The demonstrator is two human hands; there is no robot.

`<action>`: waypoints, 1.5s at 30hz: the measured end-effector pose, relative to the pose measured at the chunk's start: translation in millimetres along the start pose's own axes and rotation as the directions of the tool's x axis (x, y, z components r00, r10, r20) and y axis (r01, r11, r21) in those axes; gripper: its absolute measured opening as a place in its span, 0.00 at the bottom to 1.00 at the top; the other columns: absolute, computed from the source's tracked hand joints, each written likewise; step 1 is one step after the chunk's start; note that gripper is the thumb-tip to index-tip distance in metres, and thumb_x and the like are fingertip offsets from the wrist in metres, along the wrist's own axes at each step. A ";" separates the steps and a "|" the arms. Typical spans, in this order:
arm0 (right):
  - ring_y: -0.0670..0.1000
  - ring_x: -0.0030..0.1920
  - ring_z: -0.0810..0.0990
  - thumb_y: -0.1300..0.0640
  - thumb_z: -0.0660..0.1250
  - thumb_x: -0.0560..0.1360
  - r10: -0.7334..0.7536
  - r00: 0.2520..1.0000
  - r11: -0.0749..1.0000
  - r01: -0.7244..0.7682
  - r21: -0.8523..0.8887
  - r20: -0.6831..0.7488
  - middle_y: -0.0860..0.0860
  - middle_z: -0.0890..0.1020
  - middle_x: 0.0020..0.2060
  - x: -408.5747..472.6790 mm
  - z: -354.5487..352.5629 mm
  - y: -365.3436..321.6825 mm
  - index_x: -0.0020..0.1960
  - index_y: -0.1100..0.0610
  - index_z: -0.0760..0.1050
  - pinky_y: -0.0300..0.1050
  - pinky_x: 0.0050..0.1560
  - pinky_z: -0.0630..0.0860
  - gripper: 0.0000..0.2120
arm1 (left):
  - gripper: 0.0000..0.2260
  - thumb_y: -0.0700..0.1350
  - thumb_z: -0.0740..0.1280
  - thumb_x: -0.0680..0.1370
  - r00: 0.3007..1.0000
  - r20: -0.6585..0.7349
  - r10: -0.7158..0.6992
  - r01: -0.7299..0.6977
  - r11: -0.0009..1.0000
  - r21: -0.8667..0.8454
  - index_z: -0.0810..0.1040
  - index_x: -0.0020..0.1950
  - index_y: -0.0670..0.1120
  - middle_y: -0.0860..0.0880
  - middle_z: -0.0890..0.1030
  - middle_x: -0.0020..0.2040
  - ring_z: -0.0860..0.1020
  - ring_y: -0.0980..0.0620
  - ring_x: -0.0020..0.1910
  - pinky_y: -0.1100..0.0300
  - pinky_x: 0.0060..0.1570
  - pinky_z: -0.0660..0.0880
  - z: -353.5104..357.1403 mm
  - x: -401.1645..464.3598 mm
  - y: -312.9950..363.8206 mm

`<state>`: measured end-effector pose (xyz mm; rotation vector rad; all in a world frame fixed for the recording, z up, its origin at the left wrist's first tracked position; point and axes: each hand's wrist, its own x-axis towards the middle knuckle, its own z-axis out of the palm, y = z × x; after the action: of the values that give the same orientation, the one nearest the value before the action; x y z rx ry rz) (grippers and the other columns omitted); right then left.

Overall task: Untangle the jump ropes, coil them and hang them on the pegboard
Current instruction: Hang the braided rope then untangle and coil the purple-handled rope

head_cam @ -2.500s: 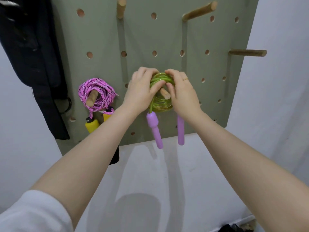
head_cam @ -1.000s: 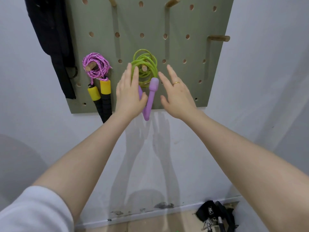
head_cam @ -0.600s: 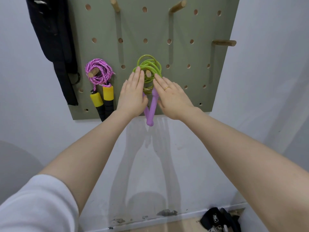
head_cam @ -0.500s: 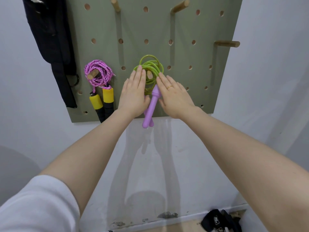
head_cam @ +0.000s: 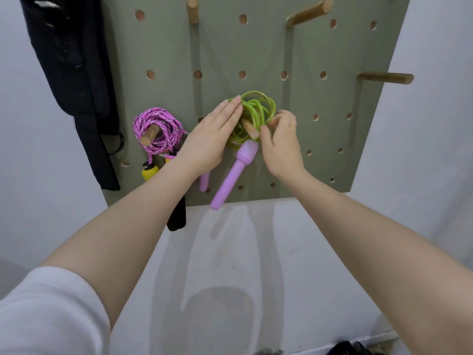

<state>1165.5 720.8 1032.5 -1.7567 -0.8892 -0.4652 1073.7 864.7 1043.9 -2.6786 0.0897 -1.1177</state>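
A coiled green jump rope [head_cam: 258, 111] hangs on a wooden peg [head_cam: 250, 128] of the grey-green pegboard [head_cam: 302, 52]. One purple handle [head_cam: 234, 174] slants down below the coil; the tip of the other [head_cam: 204, 181] shows under my left wrist. My left hand [head_cam: 210, 138] lies flat with straight fingers against the coil's left side. My right hand [head_cam: 280, 142] pinches the coil's right strands with curled fingers. A coiled pink rope [head_cam: 160, 129] with yellow-and-black handles [head_cam: 149, 171] hangs on the peg to the left.
Bare wooden pegs stick out at the top [head_cam: 192, 8], upper right [head_cam: 309, 12] and right [head_cam: 386, 78] of the board. A black bag [head_cam: 74, 67] hangs beside the board's left edge. Dark items [head_cam: 345, 349] lie on the floor by the wall.
My head and hands have come closer to the board. My right hand went from flat beside the coil to pinching its right strands. The front purple handle swung further left.
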 end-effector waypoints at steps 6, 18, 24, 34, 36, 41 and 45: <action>0.54 0.65 0.69 0.53 0.54 0.80 -0.104 0.995 0.994 0.104 -0.027 -0.008 0.56 0.69 0.67 25.1 -0.1 10.2 0.69 0.60 0.65 0.44 0.65 0.64 0.20 | 0.31 0.36 0.54 0.68 0.997 -0.067 0.040 -0.051 0.983 -0.178 0.63 0.72 0.38 0.41 0.63 0.73 0.60 0.39 0.73 0.44 0.71 0.59 4.7 -0.4 2.6; 0.48 0.46 0.78 0.48 0.57 0.76 0.054 0.974 0.919 -0.134 0.371 0.219 0.47 0.80 0.42 24.7 -0.2 4.7 0.44 0.49 0.76 0.49 0.54 0.74 0.11 | 0.38 0.37 0.57 0.66 0.922 -0.020 -0.386 0.289 0.724 -0.626 0.52 0.77 0.45 0.44 0.62 0.71 0.63 0.65 0.58 0.69 0.55 0.62 12.7 -7.1 18.6; 0.47 0.46 0.76 0.53 0.61 0.79 -0.051 0.986 0.990 0.029 0.140 0.158 0.48 0.79 0.44 17.8 7.9 13.4 0.55 0.57 0.74 0.41 0.49 0.71 0.10 | 0.36 0.29 0.57 0.67 0.860 0.010 -0.511 0.358 0.590 -0.723 0.59 0.75 0.45 0.52 0.65 0.60 0.66 0.61 0.57 0.80 0.52 0.61 13.6 6.1 24.3; 0.57 0.62 0.68 0.56 0.56 0.79 -0.174 0.980 0.916 0.195 -0.350 0.092 0.57 0.71 0.62 21.8 18.7 10.7 0.68 0.59 0.64 0.51 0.52 0.68 0.18 | 0.28 0.36 0.59 0.79 0.934 0.014 -0.358 0.287 0.725 -0.626 0.51 0.76 0.41 0.42 0.62 0.69 0.61 0.61 0.63 0.83 0.59 0.52 15.7 -3.8 17.4; 0.58 0.63 0.67 0.57 0.55 0.80 -0.187 0.976 0.912 0.215 -0.351 0.110 0.58 0.70 0.63 15.7 22.5 9.2 0.73 0.58 0.59 0.52 0.53 0.69 0.22 | 0.25 0.38 0.57 0.80 0.911 -0.013 -0.412 0.315 0.716 -0.623 0.52 0.76 0.41 0.42 0.64 0.68 0.62 0.60 0.62 0.80 0.58 0.55 17.9 -0.5 19.9; 0.60 0.62 0.69 0.57 0.52 0.81 -0.201 0.968 0.912 0.241 -0.333 0.150 0.60 0.69 0.64 2.0 24.9 13.7 0.76 0.59 0.49 0.53 0.57 0.69 0.26 | 0.16 0.41 0.53 0.82 0.720 -0.100 -0.687 0.453 0.575 -0.682 0.67 0.69 0.40 0.46 0.70 0.61 0.70 0.53 0.58 0.76 0.50 0.60 17.7 16.8 29.9; 0.60 0.65 0.67 0.53 0.53 0.81 -0.216 0.967 0.782 0.253 -0.569 0.133 0.59 0.68 0.67 2.2 26.8 17.6 0.76 0.62 0.48 0.52 0.58 0.66 0.28 | 0.17 0.41 0.53 0.82 0.707 -0.127 -0.696 0.480 0.603 -0.637 0.68 0.70 0.42 0.42 0.71 0.58 0.74 0.45 0.53 0.56 0.54 0.69 20.4 21.7 37.4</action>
<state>1177.3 743.6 1013.1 -2.2333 -1.0933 -0.9345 1104.7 829.2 1036.1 -3.0502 -0.5759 -2.0996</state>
